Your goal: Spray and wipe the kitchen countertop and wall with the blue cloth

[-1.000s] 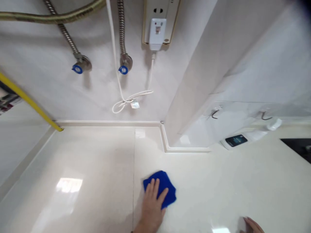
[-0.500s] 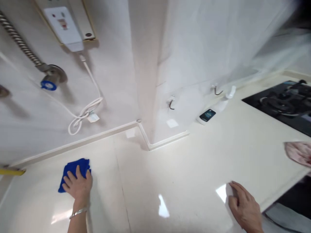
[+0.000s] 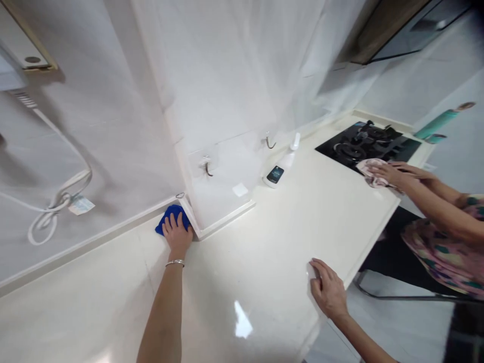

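My left hand [image 3: 177, 233] presses a folded blue cloth [image 3: 168, 217] flat against the cream countertop [image 3: 264, 237], right in the inner corner where the wall column meets the low upstand. Its fingers lie spread over the cloth. A thin bracelet circles that wrist. My right hand [image 3: 328, 288] rests palm down on the countertop near its front edge, fingers a little apart, holding nothing.
A white spray bottle [image 3: 280, 166] lies by the wall under two hooks [image 3: 207, 169]. A black gas hob [image 3: 368, 141] sits at the right, where another person's hands [image 3: 393, 174] hold a pink cloth [image 3: 372, 169]. A coiled white cable [image 3: 56, 199] hangs at the left.
My left hand has slid the blue cloth rightward into the column corner. The view has swung right, bringing in the hob and another person. My right hand stays resting on the counter.
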Demonstrator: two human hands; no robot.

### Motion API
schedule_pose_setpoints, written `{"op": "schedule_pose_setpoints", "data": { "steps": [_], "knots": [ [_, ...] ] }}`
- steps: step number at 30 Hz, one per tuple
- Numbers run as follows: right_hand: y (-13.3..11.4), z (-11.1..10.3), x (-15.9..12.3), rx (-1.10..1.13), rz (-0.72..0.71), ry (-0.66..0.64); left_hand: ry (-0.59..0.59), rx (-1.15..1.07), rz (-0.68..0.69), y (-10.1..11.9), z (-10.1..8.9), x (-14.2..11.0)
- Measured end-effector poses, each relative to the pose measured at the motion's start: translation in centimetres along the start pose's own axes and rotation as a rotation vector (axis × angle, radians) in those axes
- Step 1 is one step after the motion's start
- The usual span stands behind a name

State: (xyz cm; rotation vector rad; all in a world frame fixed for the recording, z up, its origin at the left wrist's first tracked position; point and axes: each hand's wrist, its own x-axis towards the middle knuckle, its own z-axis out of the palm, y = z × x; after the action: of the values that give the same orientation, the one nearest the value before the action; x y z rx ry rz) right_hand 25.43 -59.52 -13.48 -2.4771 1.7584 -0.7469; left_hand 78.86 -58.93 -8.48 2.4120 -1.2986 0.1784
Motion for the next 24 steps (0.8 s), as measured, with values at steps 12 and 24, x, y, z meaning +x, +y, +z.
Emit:
{"op": "schedule_pose_setpoints", "data": {
  "steps": [12, 24],
  "knots": [
    [-0.6, -0.2, 0.0, -0.003, 0.037, 0.016, -0.012, -0.007, 0.128, 5.8, -2.3, -15.4],
    [-0.1, 0.0, -0.2, 0.012, -0.014, 0.048, -0.229, -0.247, 0.469, 15.2, -2.1, -26.0]
  ]
}}
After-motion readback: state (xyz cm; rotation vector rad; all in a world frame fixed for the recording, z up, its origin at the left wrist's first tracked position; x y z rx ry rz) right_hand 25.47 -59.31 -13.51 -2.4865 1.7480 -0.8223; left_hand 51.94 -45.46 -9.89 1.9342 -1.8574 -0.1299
